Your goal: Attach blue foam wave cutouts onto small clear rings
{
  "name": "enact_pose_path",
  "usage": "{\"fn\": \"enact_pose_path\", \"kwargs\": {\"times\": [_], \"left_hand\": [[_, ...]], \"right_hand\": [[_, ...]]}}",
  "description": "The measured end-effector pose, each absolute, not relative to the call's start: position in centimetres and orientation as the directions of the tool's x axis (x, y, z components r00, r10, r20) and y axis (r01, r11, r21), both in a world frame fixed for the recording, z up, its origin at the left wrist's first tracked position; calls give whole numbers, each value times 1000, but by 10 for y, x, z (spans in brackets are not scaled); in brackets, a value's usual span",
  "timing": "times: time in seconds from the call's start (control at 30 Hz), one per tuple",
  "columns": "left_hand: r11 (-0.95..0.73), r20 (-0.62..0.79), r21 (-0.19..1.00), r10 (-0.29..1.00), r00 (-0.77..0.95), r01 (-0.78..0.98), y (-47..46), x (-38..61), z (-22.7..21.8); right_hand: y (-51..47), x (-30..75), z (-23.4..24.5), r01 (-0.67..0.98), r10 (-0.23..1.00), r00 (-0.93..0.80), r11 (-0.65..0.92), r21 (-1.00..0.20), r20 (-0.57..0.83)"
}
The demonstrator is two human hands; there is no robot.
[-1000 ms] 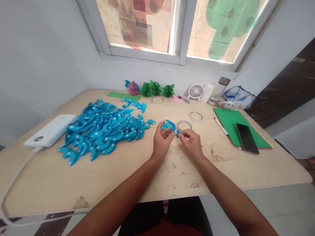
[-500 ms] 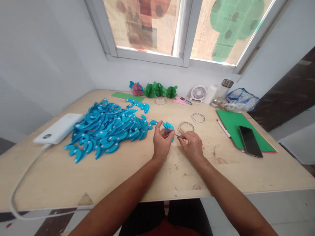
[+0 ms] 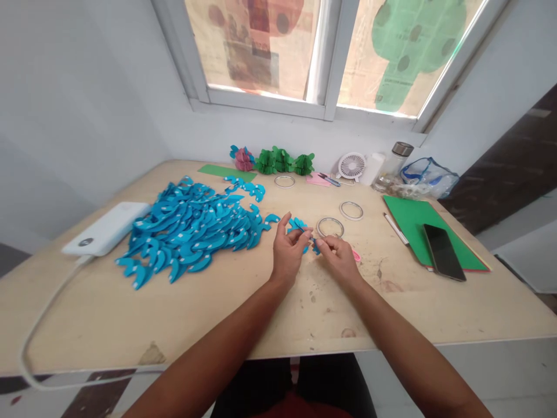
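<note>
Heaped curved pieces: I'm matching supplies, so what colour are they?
Bright blue, spotted with white; the heaped curved pieces show best in the head view.

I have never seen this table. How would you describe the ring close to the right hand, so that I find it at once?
On the wooden table, go to the right hand. Just beyond it, a thin pale ring lies flat. Of the three pale rings on the table, this one is nearest to that hand.
</note>
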State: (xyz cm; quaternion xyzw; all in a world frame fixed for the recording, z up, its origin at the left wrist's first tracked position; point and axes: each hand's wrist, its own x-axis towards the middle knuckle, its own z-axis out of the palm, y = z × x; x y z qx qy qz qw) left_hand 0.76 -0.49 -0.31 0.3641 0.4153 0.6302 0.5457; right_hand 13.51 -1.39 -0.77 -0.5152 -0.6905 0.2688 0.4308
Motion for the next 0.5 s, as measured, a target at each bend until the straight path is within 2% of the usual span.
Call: {"fn": "enact_pose_path", "kwargs": {"times": [0.13,0.33,0.5], "left_hand": [[-66,24,941,992,-128,-332,-6,7,-1],[-120,110,978,992,-67,-171,-10,6,2],[-168,170,985,981,91,-30,-17,7,3]], "right_hand": [[-14,135,-6,371,965,-78,261,-891,251],[-12,138,-3,303,966,96,203,-931,241],[-10,137,-8,146,982,53,172,-974,181]]}}
